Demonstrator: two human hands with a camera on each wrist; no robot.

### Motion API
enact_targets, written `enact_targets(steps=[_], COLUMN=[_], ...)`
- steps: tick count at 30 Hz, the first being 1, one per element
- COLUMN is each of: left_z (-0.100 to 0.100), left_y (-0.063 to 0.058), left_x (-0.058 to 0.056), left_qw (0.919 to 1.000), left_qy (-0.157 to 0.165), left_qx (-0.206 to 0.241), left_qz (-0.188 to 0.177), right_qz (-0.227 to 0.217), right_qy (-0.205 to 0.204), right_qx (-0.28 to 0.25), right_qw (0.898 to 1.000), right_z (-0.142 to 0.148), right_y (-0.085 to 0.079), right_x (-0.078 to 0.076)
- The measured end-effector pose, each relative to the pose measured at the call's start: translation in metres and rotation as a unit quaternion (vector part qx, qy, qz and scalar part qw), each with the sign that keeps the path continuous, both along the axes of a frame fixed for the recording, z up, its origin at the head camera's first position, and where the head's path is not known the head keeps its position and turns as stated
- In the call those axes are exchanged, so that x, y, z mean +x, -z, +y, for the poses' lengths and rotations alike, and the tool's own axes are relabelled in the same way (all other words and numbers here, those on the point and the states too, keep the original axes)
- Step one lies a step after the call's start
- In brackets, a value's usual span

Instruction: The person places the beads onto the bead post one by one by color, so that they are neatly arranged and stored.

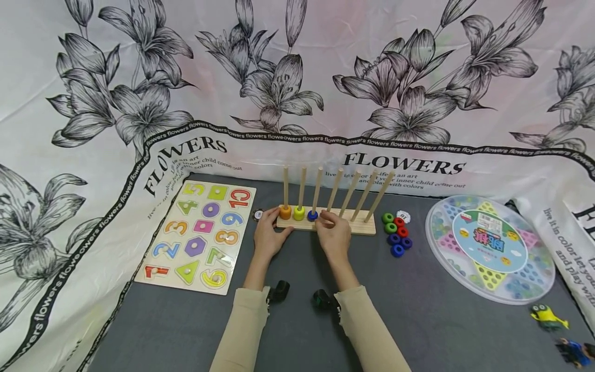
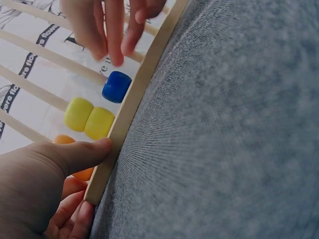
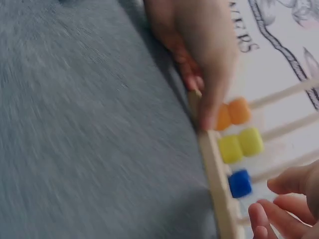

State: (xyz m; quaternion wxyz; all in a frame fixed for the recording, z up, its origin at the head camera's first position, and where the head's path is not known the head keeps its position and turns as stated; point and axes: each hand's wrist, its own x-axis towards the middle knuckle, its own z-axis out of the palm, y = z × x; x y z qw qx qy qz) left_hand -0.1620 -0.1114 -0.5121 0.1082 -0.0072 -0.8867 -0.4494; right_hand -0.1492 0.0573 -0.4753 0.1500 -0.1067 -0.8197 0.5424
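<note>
A wooden peg board [image 1: 363, 226] with several upright rods stands at the middle of the table. My left hand [image 1: 271, 235] grips its left end, thumb on the front edge and fingers round the end. Orange beads [image 3: 239, 110] sit on the leftmost rod, two yellow beads [image 2: 79, 114] on the second, and one blue bead [image 2: 117, 86] on the third. Beside the blue bead hovers my right hand [image 1: 335, 235], its fingers loosely bent, thumb and fingertips apart. Nothing shows between them in the right wrist view. The remaining rods carry no beads.
Loose green beads [image 1: 388, 218], red beads [image 1: 402, 232] and blue beads [image 1: 397, 250] lie right of the board. A number puzzle [image 1: 200, 235] lies left. Farther right are a round game box [image 1: 490, 248] and toy figures [image 1: 548, 316]. Flowered cloth [image 1: 297, 150] rises behind.
</note>
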Motion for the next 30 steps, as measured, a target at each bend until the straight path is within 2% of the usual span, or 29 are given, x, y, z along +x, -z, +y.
enact_targets(steps=[4, 7, 13, 18, 21, 23, 27, 30], left_z=[0.001, 0.001, 0.002, 0.003, 0.002, 0.002, 0.001, 0.001], left_y=[0.001, 0.002, 0.003, 0.003, 0.003, 0.004, 0.005, 0.005], left_x=[-0.002, -0.002, -0.001, 0.001, 0.001, 0.000, 0.000, -0.001], left_qw=[1.0000, 0.9999, 0.9999, 0.9999, 0.9999, 0.9999, 0.9999, 0.9999], left_qy=[0.002, 0.003, 0.001, 0.003, 0.010, 0.007, -0.001, 0.002], left_qx=[0.001, 0.002, 0.004, 0.000, -0.001, 0.000, 0.004, 0.005], left_qz=[-0.002, -0.010, -0.012, -0.013, -0.012, -0.013, -0.012, -0.010], right_qz=[0.032, 0.037, 0.031, 0.034, 0.000, -0.038, -0.098, -0.116], right_qy=[-0.004, 0.017, 0.097, 0.180, 0.230, 0.242, 0.225, 0.218], right_qx=[-0.024, -0.015, -0.001, 0.040, 0.076, 0.094, 0.103, 0.105], right_qw=[0.999, 0.999, 0.995, 0.982, 0.970, 0.965, 0.964, 0.963], right_z=[0.021, 0.041, 0.085, 0.119, 0.133, 0.140, 0.146, 0.146], right_y=[-0.005, -0.004, -0.002, -0.004, -0.005, -0.005, 0.001, 0.005], right_x=[0.006, 0.014, 0.034, 0.055, 0.067, 0.073, 0.081, 0.081])
